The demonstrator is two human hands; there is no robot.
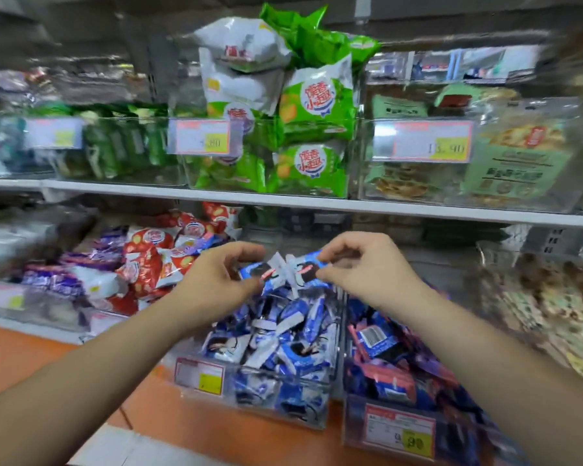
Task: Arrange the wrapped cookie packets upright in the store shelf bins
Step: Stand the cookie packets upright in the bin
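The left hand (216,279) pinches a blue-and-white wrapped cookie packet (253,270), the right hand (367,264) seemingly a second packet (305,269); both touch between the hands, above the clear plastic bin (256,368).

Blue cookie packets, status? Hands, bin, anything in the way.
Left hand pinches a blue packet, right hand a second packet, both over the clear bin. Binned packets jumbled, not upright. Nothing between hands and bin.
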